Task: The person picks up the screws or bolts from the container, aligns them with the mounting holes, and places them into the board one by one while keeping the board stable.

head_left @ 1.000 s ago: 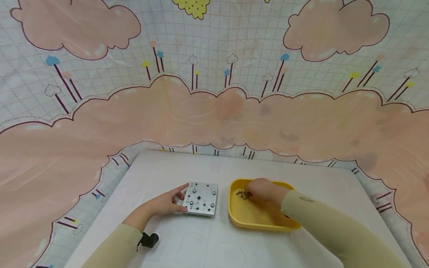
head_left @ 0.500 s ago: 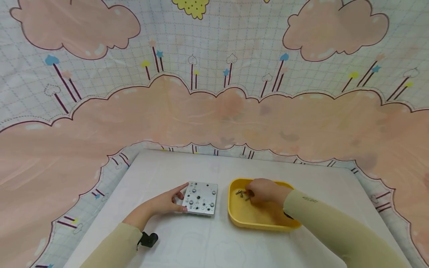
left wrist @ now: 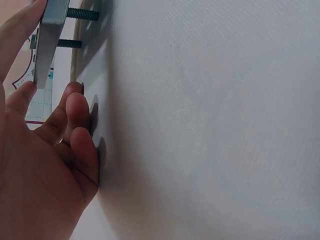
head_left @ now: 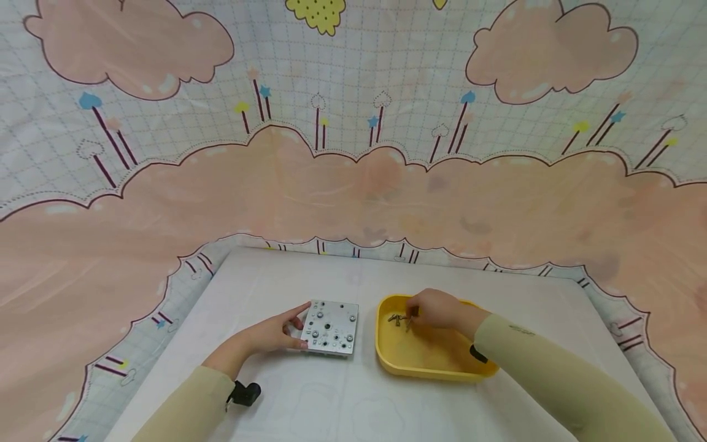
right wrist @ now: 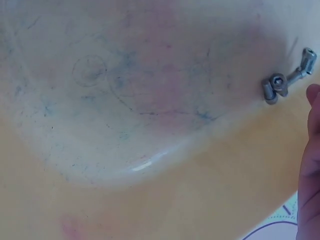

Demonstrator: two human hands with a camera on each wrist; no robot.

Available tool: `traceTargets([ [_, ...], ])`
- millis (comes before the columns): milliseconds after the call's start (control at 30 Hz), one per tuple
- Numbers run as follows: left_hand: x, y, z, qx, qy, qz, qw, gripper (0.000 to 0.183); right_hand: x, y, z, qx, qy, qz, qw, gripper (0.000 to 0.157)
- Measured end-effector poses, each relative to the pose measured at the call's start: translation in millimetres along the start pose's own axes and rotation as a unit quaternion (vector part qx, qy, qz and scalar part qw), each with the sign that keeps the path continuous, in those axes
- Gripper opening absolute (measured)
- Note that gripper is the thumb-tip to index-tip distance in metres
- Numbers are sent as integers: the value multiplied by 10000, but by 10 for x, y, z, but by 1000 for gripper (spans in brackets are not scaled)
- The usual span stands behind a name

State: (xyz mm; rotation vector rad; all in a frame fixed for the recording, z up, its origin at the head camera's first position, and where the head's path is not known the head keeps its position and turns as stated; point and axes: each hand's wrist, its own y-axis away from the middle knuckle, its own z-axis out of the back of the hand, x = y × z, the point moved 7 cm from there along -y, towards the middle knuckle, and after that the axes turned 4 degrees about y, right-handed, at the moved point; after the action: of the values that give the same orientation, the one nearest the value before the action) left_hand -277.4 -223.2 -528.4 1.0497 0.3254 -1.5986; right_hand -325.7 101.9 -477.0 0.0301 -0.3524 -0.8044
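My left hand (head_left: 270, 334) grips a square silver metal plate (head_left: 329, 328) by its left edge, between thumb and index finger. Holes and several round screw heads dot its top face. Seen from the left wrist, threaded screw shanks (left wrist: 82, 14) stick out under the plate, and the other fingers curl beside the white surface. Over the yellow tray (head_left: 436, 373), my right hand (head_left: 436, 309) is bent downward with fingertips together, pinching a small, blurred screw (head_left: 408, 326). Several loose socket-head screws (right wrist: 276, 85) lie close to its fingertip (right wrist: 313, 95) in the right wrist view.
A white-covered table (head_left: 298, 399) bears the plate and the tray, side by side. A patterned cloth (head_left: 353, 190) with clouds hangs behind and around it. The left wrist carries a small black camera (head_left: 244, 394).
My right hand has risen slightly and shifted right within the tray, and the screw below its fingertips stands steeper. The left hand and the plate have stayed in place.
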Motion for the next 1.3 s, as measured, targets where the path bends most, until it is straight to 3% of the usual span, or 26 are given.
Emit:
traceTargets([
  [133, 5, -9, 1, 54, 24, 48, 10000, 101, -27, 26, 39, 31, -513, -350, 9981, 7],
  [367, 43, -51, -2, 129, 6, 40, 9999, 103, -76, 37, 100, -32, -1571, -781, 9845, 11],
  [933, 44, -51, -1, 192, -69, 71, 9998, 106, 80, -146, 401, -573, -2190, -802, 9707, 16],
  [1300, 50, -57, -4, 255, -110, 132, 9995, 106, 245, -378, 494, -570, -2409, -924, 9645, 16],
])
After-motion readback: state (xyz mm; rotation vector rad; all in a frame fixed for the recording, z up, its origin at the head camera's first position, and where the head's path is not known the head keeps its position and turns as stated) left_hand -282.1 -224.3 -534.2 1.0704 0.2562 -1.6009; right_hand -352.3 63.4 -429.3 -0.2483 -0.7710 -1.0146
